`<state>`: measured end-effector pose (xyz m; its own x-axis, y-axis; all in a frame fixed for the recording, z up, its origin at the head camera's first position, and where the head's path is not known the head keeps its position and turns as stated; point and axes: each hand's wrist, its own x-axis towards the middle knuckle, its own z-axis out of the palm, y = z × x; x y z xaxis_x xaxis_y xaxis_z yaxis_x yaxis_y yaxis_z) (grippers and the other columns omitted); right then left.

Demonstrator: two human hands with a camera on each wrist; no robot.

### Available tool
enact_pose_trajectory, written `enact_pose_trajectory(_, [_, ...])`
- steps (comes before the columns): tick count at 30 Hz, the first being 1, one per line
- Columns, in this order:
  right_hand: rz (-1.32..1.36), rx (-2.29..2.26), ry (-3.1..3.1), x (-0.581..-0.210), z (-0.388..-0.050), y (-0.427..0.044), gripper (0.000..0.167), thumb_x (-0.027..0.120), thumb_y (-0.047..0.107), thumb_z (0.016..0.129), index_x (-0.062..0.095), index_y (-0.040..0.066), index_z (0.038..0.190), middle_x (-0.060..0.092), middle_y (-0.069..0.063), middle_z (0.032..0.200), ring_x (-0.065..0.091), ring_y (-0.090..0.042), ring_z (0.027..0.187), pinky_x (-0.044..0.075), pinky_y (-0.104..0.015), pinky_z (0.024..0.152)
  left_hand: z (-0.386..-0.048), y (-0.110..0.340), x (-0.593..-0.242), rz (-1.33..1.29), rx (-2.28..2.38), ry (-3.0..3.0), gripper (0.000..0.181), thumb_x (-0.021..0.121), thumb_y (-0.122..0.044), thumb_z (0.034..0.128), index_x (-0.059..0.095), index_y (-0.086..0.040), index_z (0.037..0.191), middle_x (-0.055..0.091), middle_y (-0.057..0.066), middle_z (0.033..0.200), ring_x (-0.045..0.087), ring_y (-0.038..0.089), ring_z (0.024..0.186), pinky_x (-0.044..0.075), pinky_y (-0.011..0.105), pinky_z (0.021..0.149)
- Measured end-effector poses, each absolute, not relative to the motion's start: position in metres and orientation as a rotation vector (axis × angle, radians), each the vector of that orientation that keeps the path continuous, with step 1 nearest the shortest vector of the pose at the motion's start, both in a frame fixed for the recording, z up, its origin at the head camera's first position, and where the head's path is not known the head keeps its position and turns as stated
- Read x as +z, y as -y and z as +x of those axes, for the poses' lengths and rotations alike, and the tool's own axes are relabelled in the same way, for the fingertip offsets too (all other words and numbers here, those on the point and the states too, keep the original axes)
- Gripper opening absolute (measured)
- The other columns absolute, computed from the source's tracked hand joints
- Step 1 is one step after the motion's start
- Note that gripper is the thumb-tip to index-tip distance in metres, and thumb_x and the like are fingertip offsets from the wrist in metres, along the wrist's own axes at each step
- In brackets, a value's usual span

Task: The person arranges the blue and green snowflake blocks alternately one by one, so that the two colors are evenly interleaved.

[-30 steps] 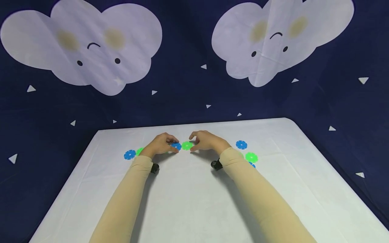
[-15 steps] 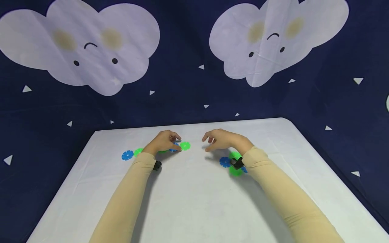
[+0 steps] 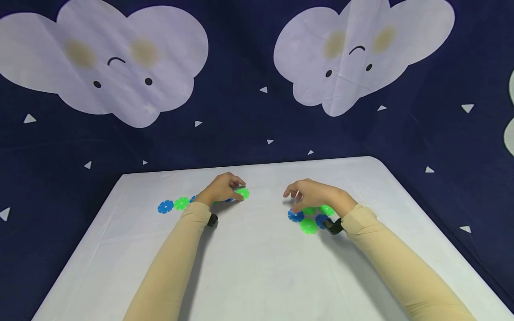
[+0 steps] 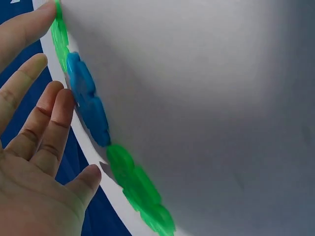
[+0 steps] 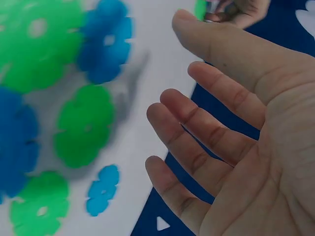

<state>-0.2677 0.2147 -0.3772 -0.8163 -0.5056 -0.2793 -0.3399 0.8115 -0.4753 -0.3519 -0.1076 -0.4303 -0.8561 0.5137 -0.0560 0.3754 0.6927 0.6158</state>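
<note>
Flower-shaped notched plastic discs lie in a row of alternating blue and green at the back left of the table. My left hand (image 3: 222, 187) is over the row's right end. Its thumb is at the edge of the green disc (image 3: 244, 193), while the other fingers spread loosely. In the left wrist view a blue disc (image 4: 88, 101) and another green disc (image 4: 140, 189) lie beside the fingers. My right hand (image 3: 313, 194) hovers with relaxed fingers over the right group, holding nothing. Its thumb is above a blue disc (image 3: 296, 216), close to a green disc (image 3: 308, 226).
The white table (image 3: 249, 267) ends at a dark blue backdrop (image 3: 237, 142) with cloud prints. A blue disc (image 3: 165, 207) marks the row's left end. Another blue disc (image 3: 321, 220) is partly behind the black right wrist camera (image 3: 334, 226).
My right hand has drawn away from the row's end to the right, over the loose discs. My left hand has shifted slightly right, from the blue disc to the green one.
</note>
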Motion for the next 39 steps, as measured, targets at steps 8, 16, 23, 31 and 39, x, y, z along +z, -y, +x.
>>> enact_pose_trajectory(8, [-0.628,-0.571,-2.603,-0.391,-0.255,-0.218,0.048,0.090,0.019,0.088,0.074,0.013,0.133,0.074,-0.005,0.124,0.068,-0.024,0.116,0.058,-0.043,0.103,-0.350,0.105,-0.432,0.737,0.964,-2.639,0.047,0.093,-0.016,0.0833,0.078,-0.008,0.127,0.070,0.012,0.128,0.064,0.029,0.119,0.054,0.047,0.110])
enact_pose_trajectory(16, [-0.717,-0.549,-2.630,-0.400,-0.252,-0.220,0.044,0.092,0.018,0.086,0.077,0.011,0.126,0.076,-0.002,0.121,0.069,-0.022,0.113,0.059,-0.041,0.101,-0.351,0.104,-0.434,0.706,0.973,-2.630,0.042,0.092,-0.013,0.0843,0.080,-0.007,0.124,0.072,0.011,0.124,0.065,0.027,0.115,0.054,0.045,0.109])
enact_pose_trajectory(23, [-0.720,-0.523,-2.658,-0.403,-0.248,-0.219,0.042,0.090,0.017,0.088,0.077,0.010,0.127,0.070,-0.005,0.122,0.067,-0.022,0.111,0.059,-0.040,0.101,-0.351,0.103,-0.433,0.674,0.952,-2.626,0.041,0.092,-0.013,0.0854,0.080,-0.008,0.124,0.072,0.011,0.125,0.065,0.027,0.116,0.054,0.045,0.109])
enact_pose_trajectory(31, [-0.735,-0.497,-2.691,-0.405,-0.249,-0.219,0.040,0.090,0.019,0.088,0.078,0.011,0.126,0.070,-0.003,0.118,0.066,-0.019,0.107,0.058,-0.039,0.099,-0.352,0.102,-0.434,0.660,0.950,-2.621,0.041,0.092,-0.013,0.0853,0.080,-0.009,0.124,0.072,0.010,0.124,0.065,0.026,0.114,0.055,0.043,0.107])
enact_pose_trajectory(39, [-0.706,-0.521,-2.699,-0.406,-0.251,-0.219,0.041,0.091,0.018,0.087,0.078,0.010,0.125,0.071,-0.003,0.117,0.065,-0.019,0.107,0.058,-0.040,0.100,-0.353,0.102,-0.434,0.644,0.944,-2.616,0.041,0.092,-0.015,0.0854,0.080,-0.009,0.125,0.073,0.010,0.125,0.066,0.026,0.116,0.056,0.043,0.106])
